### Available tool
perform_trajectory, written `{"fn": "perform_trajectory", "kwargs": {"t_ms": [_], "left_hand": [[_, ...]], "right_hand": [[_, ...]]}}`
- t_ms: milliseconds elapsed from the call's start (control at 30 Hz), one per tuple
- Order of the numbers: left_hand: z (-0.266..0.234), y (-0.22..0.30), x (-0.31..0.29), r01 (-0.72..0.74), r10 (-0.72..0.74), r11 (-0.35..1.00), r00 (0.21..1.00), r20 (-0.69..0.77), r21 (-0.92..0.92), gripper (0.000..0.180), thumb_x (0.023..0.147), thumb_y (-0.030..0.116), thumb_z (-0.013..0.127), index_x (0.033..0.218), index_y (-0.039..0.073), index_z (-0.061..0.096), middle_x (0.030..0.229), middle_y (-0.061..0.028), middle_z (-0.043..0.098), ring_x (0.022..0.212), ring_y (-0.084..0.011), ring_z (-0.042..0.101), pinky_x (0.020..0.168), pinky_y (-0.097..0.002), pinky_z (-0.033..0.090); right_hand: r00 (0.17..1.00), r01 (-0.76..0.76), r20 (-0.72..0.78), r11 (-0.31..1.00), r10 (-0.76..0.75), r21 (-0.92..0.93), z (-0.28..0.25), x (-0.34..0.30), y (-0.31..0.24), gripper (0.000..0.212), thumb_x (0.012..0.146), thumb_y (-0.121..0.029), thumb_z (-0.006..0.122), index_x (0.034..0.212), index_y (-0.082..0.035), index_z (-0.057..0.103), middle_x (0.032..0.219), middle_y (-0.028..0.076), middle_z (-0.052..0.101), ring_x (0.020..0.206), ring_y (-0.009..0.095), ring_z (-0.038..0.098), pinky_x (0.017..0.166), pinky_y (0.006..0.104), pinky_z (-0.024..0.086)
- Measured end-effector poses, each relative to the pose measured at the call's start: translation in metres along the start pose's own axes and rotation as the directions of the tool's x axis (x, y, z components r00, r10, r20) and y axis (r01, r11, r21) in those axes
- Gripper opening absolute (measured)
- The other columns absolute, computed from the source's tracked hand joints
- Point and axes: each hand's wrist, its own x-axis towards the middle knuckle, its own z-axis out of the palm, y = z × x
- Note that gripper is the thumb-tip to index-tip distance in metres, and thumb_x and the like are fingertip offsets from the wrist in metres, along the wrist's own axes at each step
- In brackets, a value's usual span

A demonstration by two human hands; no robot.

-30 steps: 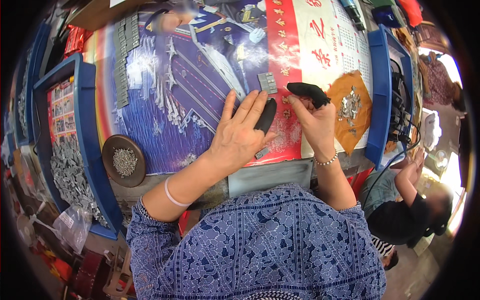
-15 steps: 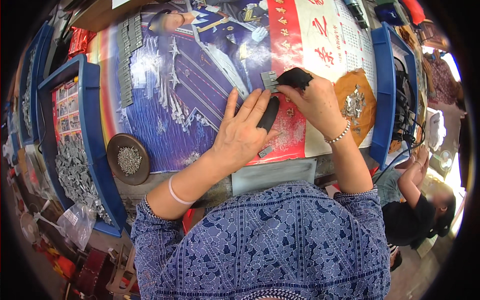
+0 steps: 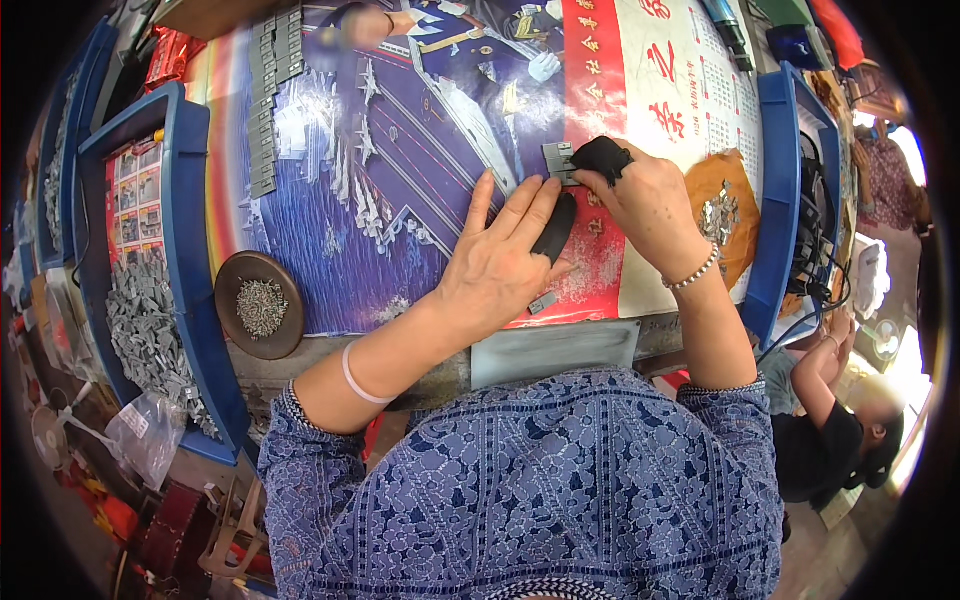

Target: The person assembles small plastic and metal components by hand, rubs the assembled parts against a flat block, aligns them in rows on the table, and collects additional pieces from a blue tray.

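A small group of flat grey pieces [image 3: 558,157] lies on the printed poster sheet, side by side. My left hand [image 3: 495,262] rests flat with its fingers stretched out, the fingertips close to the near edge of the pieces; a black cover sits on its forefinger. At the right end of the group, my right hand [image 3: 645,200] is closed in a pinch, with its thumb and black-covered forefinger together against the pieces. What lies between those fingertips is hidden. Beside my left thumb, a loose grey piece [image 3: 542,303] lies near the poster's lower edge.
Left stand a brown dish [image 3: 290,335] of tiny metal parts and a blue bin [image 3: 190,260] of grey pieces. A row of grey pieces [image 3: 262,140] lies on the poster. Right are thin metal bits [image 3: 720,212] on brown paper and another blue bin [image 3: 775,200]. A person [image 3: 825,440] sits beyond.
The whole view has shifted slightly, so the poster and my hands appear a little further right. Both hands keep nearly the same pose at the grey pieces.
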Motion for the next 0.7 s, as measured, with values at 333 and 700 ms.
{"fn": "perform_trajectory", "kwargs": {"t_ms": [333, 700], "left_hand": [[-0.007, 0.002, 0.001, 0.014, -0.016, 0.999, 0.998, 0.057, 0.036, 0.044, 0.077, 0.031, 0.078, 0.103, -0.004, 0.073, 0.146, -0.0189, 0.049, 0.135, -0.0335, 0.046, 0.113, -0.0636, 0.026], [-0.004, 0.003, 0.001, 0.004, -0.004, 1.000, 1.000, 0.023, 0.013, 0.033, 0.076, 0.029, 0.080, 0.071, -0.003, 0.072, 0.147, -0.0188, 0.049, 0.136, -0.0341, 0.046, 0.113, -0.0638, 0.025]], "right_hand": [[0.999, -0.032, -0.016, 0.996, 0.030, -0.080, 0.003, -0.005, -0.003, 0.017, 0.089, -0.020, 0.071, 0.095, -0.005, 0.068, 0.084, 0.015, 0.067, 0.070, 0.035, 0.066, 0.061, 0.0424, 0.052], [0.848, -0.318, -0.116, 0.673, 0.517, 0.668, -0.002, -0.065, 0.012, 0.014, 0.090, -0.009, 0.073, 0.099, 0.000, 0.072, 0.067, 0.003, 0.066, 0.060, 0.005, 0.058, 0.054, 0.0229, 0.046]]}}
